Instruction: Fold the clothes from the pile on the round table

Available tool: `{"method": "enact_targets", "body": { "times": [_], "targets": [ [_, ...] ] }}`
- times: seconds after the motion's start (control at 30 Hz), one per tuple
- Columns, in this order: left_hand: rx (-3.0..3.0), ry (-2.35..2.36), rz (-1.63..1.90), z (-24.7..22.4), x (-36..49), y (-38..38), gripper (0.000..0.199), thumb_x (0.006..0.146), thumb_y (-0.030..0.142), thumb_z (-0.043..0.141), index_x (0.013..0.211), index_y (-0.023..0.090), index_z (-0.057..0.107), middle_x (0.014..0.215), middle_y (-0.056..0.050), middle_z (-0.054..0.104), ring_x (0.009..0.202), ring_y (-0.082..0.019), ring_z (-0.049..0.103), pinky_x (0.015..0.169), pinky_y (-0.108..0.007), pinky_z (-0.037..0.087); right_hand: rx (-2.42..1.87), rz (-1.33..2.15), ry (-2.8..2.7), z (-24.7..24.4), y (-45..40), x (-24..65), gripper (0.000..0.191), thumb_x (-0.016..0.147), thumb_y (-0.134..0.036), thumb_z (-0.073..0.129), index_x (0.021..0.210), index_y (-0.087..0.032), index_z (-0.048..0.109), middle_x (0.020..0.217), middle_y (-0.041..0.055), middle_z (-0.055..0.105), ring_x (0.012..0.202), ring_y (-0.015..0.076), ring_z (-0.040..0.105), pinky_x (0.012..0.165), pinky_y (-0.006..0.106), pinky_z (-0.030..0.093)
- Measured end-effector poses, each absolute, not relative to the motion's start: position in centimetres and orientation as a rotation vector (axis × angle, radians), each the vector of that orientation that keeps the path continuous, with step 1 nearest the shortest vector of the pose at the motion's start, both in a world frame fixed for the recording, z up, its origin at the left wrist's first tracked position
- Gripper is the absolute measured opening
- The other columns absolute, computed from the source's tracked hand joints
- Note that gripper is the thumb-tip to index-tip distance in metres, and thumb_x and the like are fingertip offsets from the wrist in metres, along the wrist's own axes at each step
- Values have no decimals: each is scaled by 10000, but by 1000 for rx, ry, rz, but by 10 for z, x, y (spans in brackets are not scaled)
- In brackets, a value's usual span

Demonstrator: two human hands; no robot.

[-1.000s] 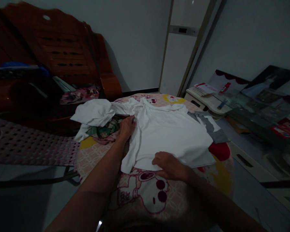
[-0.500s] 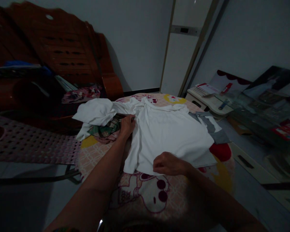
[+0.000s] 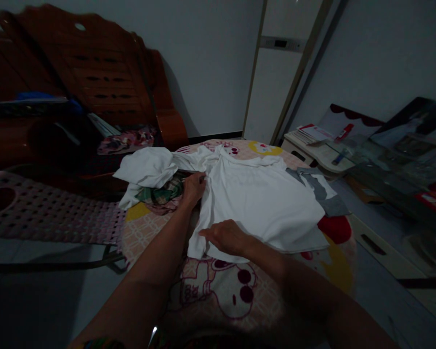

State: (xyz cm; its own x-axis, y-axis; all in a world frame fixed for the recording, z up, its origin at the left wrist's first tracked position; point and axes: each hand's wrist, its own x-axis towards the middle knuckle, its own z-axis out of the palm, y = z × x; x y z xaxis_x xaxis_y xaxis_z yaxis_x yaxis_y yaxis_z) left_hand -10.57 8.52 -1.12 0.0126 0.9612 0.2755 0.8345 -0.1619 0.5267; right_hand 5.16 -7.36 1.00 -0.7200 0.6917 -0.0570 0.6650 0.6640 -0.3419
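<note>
A white shirt (image 3: 265,198) lies spread on a round table with a patterned cloth (image 3: 272,291), its left side folded over in a narrow strip. At the upper part of that strip, my left hand (image 3: 194,188) is closed on the shirt's edge. My right hand (image 3: 223,236) is closed over the lower left of the shirt, its index finger and thumb toward the strip; whether it pinches fabric is hard to tell. Left of my left hand sit a green plaid cloth (image 3: 162,195) and a bunched white garment (image 3: 148,167).
A grey and white folded garment (image 3: 323,191) lies at the table's right. Behind left stands a carved wooden chair (image 3: 105,82), with a woven lounger (image 3: 65,213) nearer. A glass-topped cabinet (image 3: 388,165) holding papers and boxes is at the right.
My right hand has moved left and slightly up, from the shirt's bottom hem to the folded strip. My left hand stays at the shirt's edge. The view has shifted slightly.
</note>
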Motion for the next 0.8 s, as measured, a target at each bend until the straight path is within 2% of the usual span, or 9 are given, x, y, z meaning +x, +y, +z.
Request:
{"method": "enact_targets", "body": {
  "times": [0.1, 0.17, 0.27, 0.37, 0.43, 0.53, 0.67, 0.73, 0.8],
  "targets": [
    [1988, 1887, 895, -9, -108, 88, 375, 798, 148, 582, 1143, 140, 728, 1016, -86, 764, 960, -242, 698, 930, -323, 492, -1059, 693, -2556, 5, -70, 44, 289, 964, -204, 468, 1121, -190, 710, 925, 61, 728, 820, 176, 643, 728, 269, 441],
    [1921, 1887, 929, -8, -110, 90, 378, 792, 166, 586, 1138, 140, 736, 986, -80, 767, 924, -233, 702, 900, -314, 503, -985, 899, -2262, 7, -67, 45, 264, 926, -169, 473, 1038, -171, 712, 842, 23, 693, 740, 131, 601, 688, 231, 423],
    [1859, 1876, 957, -8, -113, 91, 381, 786, 189, 583, 1127, 134, 744, 961, -75, 769, 896, -227, 703, 871, -304, 513, -938, 1117, -1853, 13, -66, 54, 267, 893, -191, 464, 985, -157, 713, 653, -32, 558, 572, 94, 463, 558, 207, 350],
    [1885, 1879, 956, -7, -113, 90, 392, 768, 173, 583, 1122, 136, 747, 971, -74, 769, 914, -229, 703, 894, -306, 512, -954, 1268, -1706, 14, -69, 65, 256, 847, -211, 491, 953, -149, 716, 557, -66, 438, 497, 82, 353, 496, 209, 280],
    [1946, 1902, 971, -5, -111, 91, 416, 770, 165, 583, 1157, 129, 731, 1006, -87, 763, 948, -234, 700, 927, -313, 505, -943, 1357, -1704, 11, -73, 71, 253, 824, -218, 502, 930, -144, 719, 553, -63, 450, 500, 81, 378, 508, 208, 301],
    [2008, 1946, 973, -1, -105, 98, 502, 815, 212, 589, 1303, 106, 643, 1070, -118, 751, 1021, -253, 690, 981, -335, 484, -924, 1400, -1698, 6, -77, 71, 256, 850, -293, 521, 874, -140, 725, 617, -23, 549, 578, 97, 489, 565, 217, 370],
    [2018, 1982, 848, 4, -95, 113, 643, 858, 317, 615, 1455, 109, 498, 1252, -153, 693, 1188, -298, 629, 1037, -370, 454, -966, 1434, -1649, 3, -77, 66, 234, 806, -368, 644, 780, -142, 699, 620, -22, 562, 567, 91, 486, 546, 217, 367],
    [2034, 2006, 789, 7, -92, 122, 608, 878, 333, 600, 1436, 104, 524, 1322, -172, 651, 1250, -309, 592, 1061, -376, 436, -972, 1452, -1619, 2, -76, 64, 180, 760, -323, 682, 755, -143, 685, 619, -29, 561, 555, 84, 477, 546, 216, 370],
    [2017, 2042, 742, 12, -90, 131, 498, 898, 311, 566, 1337, 83, 621, 1294, -187, 664, 1248, -307, 594, 1070, -369, 429, -980, 1461, -1589, 1, -76, 64, 132, 737, -271, 675, 761, -142, 684, 621, -31, 564, 553, 80, 473, 548, 215, 369]
  ]
}}
